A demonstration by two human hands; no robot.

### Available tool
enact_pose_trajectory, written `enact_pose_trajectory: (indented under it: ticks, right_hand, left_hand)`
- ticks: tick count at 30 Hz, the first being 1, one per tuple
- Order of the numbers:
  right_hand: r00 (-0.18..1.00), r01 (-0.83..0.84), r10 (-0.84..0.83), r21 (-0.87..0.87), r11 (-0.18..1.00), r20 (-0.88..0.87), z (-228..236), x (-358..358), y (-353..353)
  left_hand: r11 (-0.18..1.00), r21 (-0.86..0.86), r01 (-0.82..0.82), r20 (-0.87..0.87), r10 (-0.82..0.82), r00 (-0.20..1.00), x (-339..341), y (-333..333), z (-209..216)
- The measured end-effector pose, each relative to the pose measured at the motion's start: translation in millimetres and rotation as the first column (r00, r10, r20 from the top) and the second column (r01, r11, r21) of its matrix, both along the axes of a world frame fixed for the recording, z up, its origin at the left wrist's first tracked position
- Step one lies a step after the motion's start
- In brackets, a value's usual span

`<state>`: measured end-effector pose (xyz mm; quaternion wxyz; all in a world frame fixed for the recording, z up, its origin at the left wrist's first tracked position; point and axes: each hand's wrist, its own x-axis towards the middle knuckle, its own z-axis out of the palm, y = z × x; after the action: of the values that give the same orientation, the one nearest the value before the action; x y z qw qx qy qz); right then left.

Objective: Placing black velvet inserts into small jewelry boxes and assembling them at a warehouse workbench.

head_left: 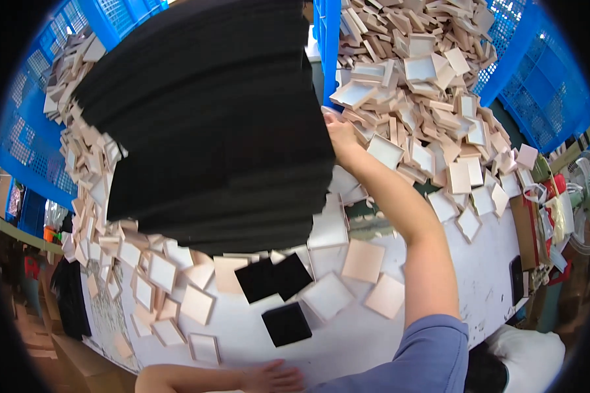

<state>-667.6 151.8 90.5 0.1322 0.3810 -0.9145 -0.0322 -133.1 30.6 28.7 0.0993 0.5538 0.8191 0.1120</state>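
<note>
A large black shape (223,137) with uneven edges fills the middle of the head view and hides what lies there. My right hand (342,139) reaches far forward along its right edge, beside a heap of small shallow pale boxes (383,152). Most of its fingers are hidden, so I cannot make out a hold. My left hand (275,376) lies flat at the near edge of the white table (367,334), fingers stretched out and holding nothing. Ahead of it sits a black-topped square piece (286,324). Two overlapping black squares (275,278) lie farther on.
Blue plastic crates (537,85) stand at the far right, and another blue crate (29,144) stands at the left. Loose pale box pieces (154,272) spread over the table's left side. A brown carton (526,229) with plastic bags stands at the right, near a dark phone-like object (516,278).
</note>
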Motion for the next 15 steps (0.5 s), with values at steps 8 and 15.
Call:
enact_pose_trajectory:
  ticks: [8,15]
  right_hand:
    - [0.97,-0.222,0.232,-0.123,0.967,0.073,6,108,81]
    - [0.933,-0.177,0.198,-0.096,0.98,0.3,22,212,104]
  left_hand:
    - [0.99,0.129,-0.059,0.217,0.03,0.976,-21,-1,17]
    - [0.992,0.083,-0.095,0.07,0.089,0.994,-19,-3,18]
